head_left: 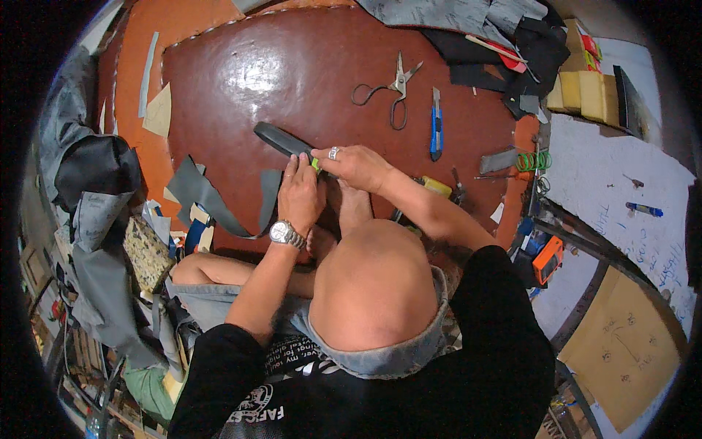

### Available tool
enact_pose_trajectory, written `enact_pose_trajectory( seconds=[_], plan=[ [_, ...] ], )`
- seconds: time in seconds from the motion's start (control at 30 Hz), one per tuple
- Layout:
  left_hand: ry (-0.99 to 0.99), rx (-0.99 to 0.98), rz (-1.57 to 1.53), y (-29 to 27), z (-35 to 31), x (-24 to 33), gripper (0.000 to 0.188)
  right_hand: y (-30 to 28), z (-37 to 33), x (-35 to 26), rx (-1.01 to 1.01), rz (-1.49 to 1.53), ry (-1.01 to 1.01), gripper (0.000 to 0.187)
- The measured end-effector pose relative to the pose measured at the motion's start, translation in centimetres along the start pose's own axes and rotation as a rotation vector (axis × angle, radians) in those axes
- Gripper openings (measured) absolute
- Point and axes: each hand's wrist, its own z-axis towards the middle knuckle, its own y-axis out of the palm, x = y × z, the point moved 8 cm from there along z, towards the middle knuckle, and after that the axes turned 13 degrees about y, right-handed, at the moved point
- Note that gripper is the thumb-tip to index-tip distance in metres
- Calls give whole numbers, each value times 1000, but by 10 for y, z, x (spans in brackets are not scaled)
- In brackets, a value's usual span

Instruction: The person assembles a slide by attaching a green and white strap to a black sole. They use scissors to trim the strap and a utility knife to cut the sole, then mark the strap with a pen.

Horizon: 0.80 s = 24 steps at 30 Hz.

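A black strip (281, 139), folded or curved at its far end, lies on the brown work surface in front of me. My left hand (300, 194), with a metal watch on the wrist, presses its closed fingers onto the near end of this strip. From the right, my right hand (358, 167), wearing a ring, meets it there and grips a small yellow-green object (316, 164) whose kind I cannot make out. My fingers hide most of that object and the strip's near end. Just left of my left hand curls a long grey strip (219, 208) of sheet material.
Scissors (398, 88) lie partly spread beyond my hands, and a blue utility knife (436, 128) sits to their right. Dark material scraps (475, 62) are heaped at the far right. Grey sheets (110, 271) pile up on the left. My raised bare knee (373, 285) stands between my arms.
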Motion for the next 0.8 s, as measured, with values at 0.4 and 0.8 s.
enact_pose_trajectory(
  seconds=[0.4, 0.8],
  plan=[
    [-56, 102, -183, -7, 9, -20, 40, 9, 15, 21, -222, 137, 366, 28],
    [-148, 96, -11, -9, 0, 7, 31, 9, 14, 13, -332, 147, 315, 29]
  ],
)
